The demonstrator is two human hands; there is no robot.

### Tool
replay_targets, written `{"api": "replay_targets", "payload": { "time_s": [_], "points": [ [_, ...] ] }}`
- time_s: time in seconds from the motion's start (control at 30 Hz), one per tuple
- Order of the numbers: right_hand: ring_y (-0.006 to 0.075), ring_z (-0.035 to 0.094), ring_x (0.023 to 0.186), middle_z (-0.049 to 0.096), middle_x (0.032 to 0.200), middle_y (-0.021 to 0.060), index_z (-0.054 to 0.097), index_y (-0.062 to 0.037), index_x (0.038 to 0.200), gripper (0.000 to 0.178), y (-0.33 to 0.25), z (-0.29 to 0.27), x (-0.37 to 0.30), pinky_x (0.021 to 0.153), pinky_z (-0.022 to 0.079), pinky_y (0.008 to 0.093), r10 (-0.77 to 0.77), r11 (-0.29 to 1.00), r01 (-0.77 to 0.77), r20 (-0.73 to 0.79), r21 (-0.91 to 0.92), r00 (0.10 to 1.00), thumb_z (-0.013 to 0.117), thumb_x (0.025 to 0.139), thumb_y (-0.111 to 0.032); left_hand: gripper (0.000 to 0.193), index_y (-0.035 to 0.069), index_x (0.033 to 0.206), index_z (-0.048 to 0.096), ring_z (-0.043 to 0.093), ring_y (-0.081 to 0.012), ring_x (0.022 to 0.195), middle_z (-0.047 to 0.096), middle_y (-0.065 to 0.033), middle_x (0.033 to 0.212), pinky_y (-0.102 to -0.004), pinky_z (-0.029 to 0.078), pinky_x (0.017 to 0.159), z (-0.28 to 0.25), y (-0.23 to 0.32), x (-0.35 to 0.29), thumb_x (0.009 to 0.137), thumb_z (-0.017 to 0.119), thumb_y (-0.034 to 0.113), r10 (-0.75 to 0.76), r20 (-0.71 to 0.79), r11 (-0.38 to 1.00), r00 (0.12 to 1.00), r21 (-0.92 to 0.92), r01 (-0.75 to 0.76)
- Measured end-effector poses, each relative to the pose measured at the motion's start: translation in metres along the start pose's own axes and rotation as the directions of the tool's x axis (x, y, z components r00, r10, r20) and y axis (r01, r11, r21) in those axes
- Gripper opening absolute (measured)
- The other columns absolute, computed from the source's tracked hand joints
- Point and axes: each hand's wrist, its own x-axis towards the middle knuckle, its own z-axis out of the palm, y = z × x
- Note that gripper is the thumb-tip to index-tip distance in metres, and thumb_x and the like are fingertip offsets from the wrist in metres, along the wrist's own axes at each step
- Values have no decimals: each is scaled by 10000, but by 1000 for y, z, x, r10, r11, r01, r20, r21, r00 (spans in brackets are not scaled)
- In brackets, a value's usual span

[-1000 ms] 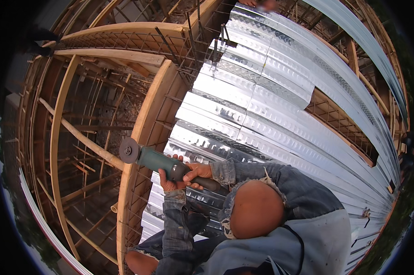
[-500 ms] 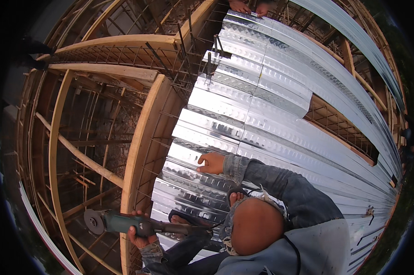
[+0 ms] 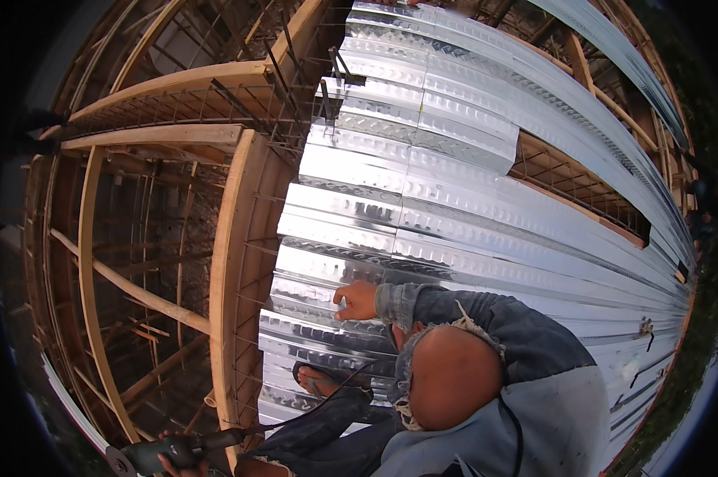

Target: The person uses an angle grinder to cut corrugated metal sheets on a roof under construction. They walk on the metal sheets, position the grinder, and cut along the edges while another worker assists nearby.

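Note:
At the lower left, my left hand (image 3: pixel 186 464) is closed around the dark green body of an angle grinder (image 3: pixel 146 456). The grinder's round disc (image 3: pixel 119 462) points left, beyond the timber edge. A dark cord trails from its back end toward my legs. My right hand (image 3: pixel 357 300) hangs low over the shiny ribbed metal decking (image 3: pixel 339 270), its thumb and forefinger curved apart with bright metal showing between them. Whether its fingertips touch the sheet I cannot tell. The lower edge of the picture cuts off part of my left hand.
A timber beam form (image 3: pixel 233 238) with steel bars (image 3: pixel 256 226) runs along the decking's left edge. Left of it lies a deep opening crossed by poles (image 3: pixel 140 290). A rectangular cutout (image 3: pixel 578 187) interrupts the decking at right. Another person's hand (image 3: pixel 407 2) shows at the top.
My left hand has moved down and left with the grinder, partly out of the picture. My right hand has shifted slightly and curled more. The whole view has swung a little.

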Motion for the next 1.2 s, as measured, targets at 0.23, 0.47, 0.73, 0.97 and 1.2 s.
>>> {"api": "replay_targets", "payload": {
  "time_s": [0.23,0.47,0.73,0.97,1.2],
  "points": [
    [341,608,902,643,902,168,579,-71,1056,463,1,11,-19,800,457,435,152,988,-151,169,-20,974,634,776,-435,556,-36,1193,441,540,-244,1043,521,-131,1161,-362,453,933,-13,-9,0,819,610,338,-160,29,968,987,-194,162],
    [259,615,678,620,708,98,624,-63,844,333,10,59,-32,598,466,372,20,999,-7,295,-47,955,683,763,-381,504,-47,1121,486,598,-269,940,595,-180,1040,-384,499,871,-24,-23,-4,810,613,329,-286,-106,947,953,-183,264],
    [323,614,739,629,724,137,629,-53,721,343,13,86,-45,651,456,426,-45,996,85,603,-38,796,655,758,-392,478,-22,1108,499,610,-287,906,596,-173,1040,-375,536,800,-26,-28,-7,811,610,336,-301,-131,946,944,-164,279],
    [339,612,722,630,710,154,634,-32,705,373,9,85,-44,642,457,433,-84,988,143,585,-55,806,638,760,-400,536,-31,1136,478,624,-269,886,597,-144,1044,-362,558,755,-25,-30,-5,793,633,350,-332,-140,934,933,-189,305],
    [341,594,658,590,627,182,620,-11,642,381,8,84,-44,607,441,439,-91,991,127,537,-30,839,627,748,-376,535,-49,1130,477,615,-279,908,597,-170,1032,-370,535,820,-28,-28,-2,794,639,334,-326,-145,940,934,-158,303]
  ]
}}
